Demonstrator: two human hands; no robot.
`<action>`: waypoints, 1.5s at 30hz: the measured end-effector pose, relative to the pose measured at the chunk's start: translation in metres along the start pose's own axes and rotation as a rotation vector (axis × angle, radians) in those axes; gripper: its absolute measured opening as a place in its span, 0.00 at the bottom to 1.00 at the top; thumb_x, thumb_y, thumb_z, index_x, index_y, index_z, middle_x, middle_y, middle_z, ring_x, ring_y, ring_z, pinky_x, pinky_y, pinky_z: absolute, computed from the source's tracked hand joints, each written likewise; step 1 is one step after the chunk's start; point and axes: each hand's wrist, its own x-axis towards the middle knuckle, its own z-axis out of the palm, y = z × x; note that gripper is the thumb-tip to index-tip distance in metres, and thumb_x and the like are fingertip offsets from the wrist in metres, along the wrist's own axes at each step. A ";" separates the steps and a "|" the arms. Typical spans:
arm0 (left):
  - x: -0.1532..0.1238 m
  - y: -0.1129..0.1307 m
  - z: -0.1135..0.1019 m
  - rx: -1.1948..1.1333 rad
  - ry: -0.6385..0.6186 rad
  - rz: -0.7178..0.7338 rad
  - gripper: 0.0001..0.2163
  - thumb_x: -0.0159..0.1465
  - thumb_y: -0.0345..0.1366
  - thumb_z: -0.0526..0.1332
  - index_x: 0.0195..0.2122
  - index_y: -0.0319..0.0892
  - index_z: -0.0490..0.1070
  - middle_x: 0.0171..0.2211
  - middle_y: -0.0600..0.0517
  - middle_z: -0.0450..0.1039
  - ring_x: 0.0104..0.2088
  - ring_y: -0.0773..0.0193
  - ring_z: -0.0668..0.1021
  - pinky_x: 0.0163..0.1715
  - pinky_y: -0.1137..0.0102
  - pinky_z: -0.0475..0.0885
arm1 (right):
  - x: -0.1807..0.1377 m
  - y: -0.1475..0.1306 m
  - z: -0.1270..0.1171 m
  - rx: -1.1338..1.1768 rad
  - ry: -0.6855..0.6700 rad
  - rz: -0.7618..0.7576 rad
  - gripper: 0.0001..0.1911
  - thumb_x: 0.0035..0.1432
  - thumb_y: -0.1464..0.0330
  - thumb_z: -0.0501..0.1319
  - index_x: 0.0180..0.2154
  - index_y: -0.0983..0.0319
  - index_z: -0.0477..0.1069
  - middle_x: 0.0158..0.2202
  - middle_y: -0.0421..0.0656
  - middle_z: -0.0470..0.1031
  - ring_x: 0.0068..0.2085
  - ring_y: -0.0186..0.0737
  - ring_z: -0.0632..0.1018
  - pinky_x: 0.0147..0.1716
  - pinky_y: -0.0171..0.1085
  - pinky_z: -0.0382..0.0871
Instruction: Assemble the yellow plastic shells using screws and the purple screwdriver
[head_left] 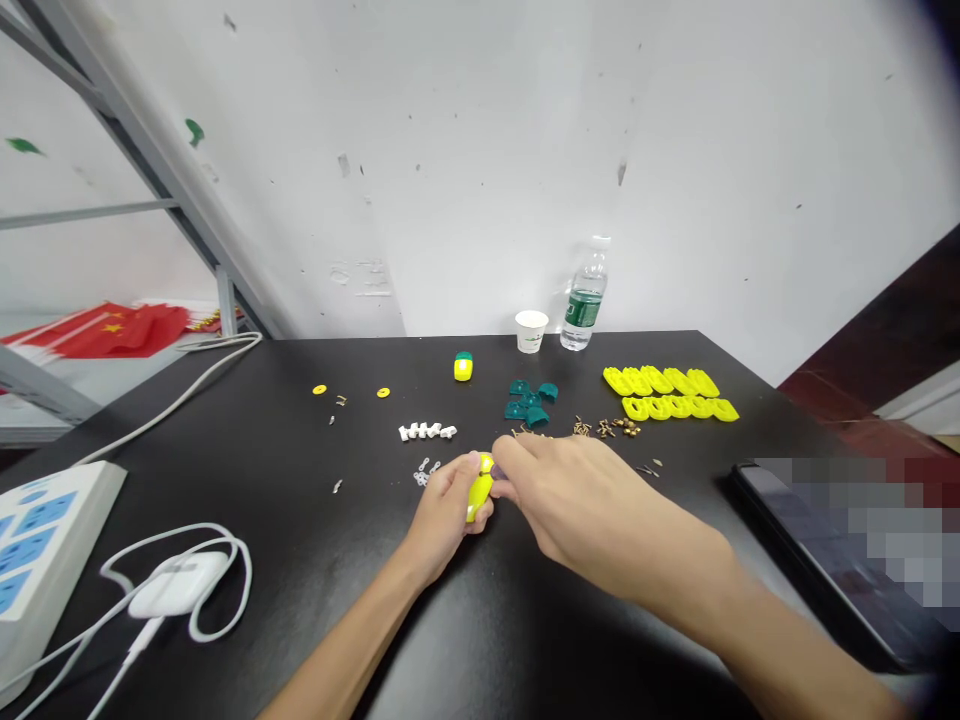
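Near the middle of the table, my left hand (450,500) is closed around a bright yellow plastic shell (478,492). My right hand (555,485) meets it from the right, fingers pinched at the shell's upper end over a small, partly see-through piece (497,473) mostly hidden by the fingers. Just beyond the hands lie dark green caps (530,402) and small brass-coloured screws (582,427). To the left of these are a row of white parts (427,431) and small clear pieces (424,472). A yellow casing with a green top (463,367) stands farther back.
Two rows of yellow shells (660,382) lie at the back right. A paper cup (531,332) and a water bottle (584,305) stand by the wall. A tablet-like device (825,560) lies at right; a power strip (52,540) and cabled white charger (178,583) at left.
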 end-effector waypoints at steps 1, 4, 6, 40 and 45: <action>0.000 0.000 0.000 0.000 0.007 -0.001 0.17 0.63 0.47 0.63 0.27 0.42 0.59 0.17 0.60 0.58 0.16 0.74 0.61 0.16 0.77 0.52 | 0.002 -0.001 0.001 -0.008 -0.002 0.005 0.08 0.66 0.73 0.55 0.32 0.59 0.61 0.28 0.40 0.69 0.23 0.39 0.65 0.23 0.39 0.44; -0.001 0.002 0.001 0.009 -0.017 -0.012 0.15 0.64 0.47 0.61 0.30 0.42 0.61 0.17 0.60 0.58 0.17 0.74 0.61 0.17 0.77 0.51 | 0.006 -0.003 0.003 -0.014 -0.028 0.043 0.09 0.68 0.69 0.54 0.33 0.59 0.62 0.26 0.40 0.70 0.22 0.41 0.69 0.22 0.39 0.43; -0.002 0.003 0.002 0.019 -0.032 -0.014 0.13 0.65 0.46 0.60 0.32 0.42 0.63 0.16 0.60 0.58 0.17 0.73 0.61 0.17 0.77 0.51 | 0.007 -0.003 0.005 -0.036 -0.036 0.069 0.10 0.69 0.67 0.53 0.32 0.59 0.62 0.24 0.40 0.69 0.22 0.41 0.70 0.22 0.39 0.42; 0.001 0.004 0.000 -0.017 -0.061 -0.062 0.12 0.63 0.44 0.61 0.31 0.41 0.65 0.16 0.59 0.61 0.17 0.74 0.61 0.16 0.78 0.49 | 0.004 0.002 0.002 0.108 0.000 0.022 0.07 0.67 0.73 0.51 0.34 0.59 0.59 0.26 0.37 0.64 0.22 0.36 0.60 0.22 0.37 0.45; 0.002 0.004 -0.001 -0.030 -0.049 -0.064 0.13 0.63 0.41 0.61 0.27 0.41 0.61 0.16 0.59 0.58 0.17 0.74 0.62 0.16 0.78 0.49 | 0.007 -0.004 0.002 0.036 -0.005 0.065 0.09 0.68 0.68 0.53 0.32 0.59 0.61 0.23 0.38 0.66 0.21 0.37 0.65 0.22 0.37 0.43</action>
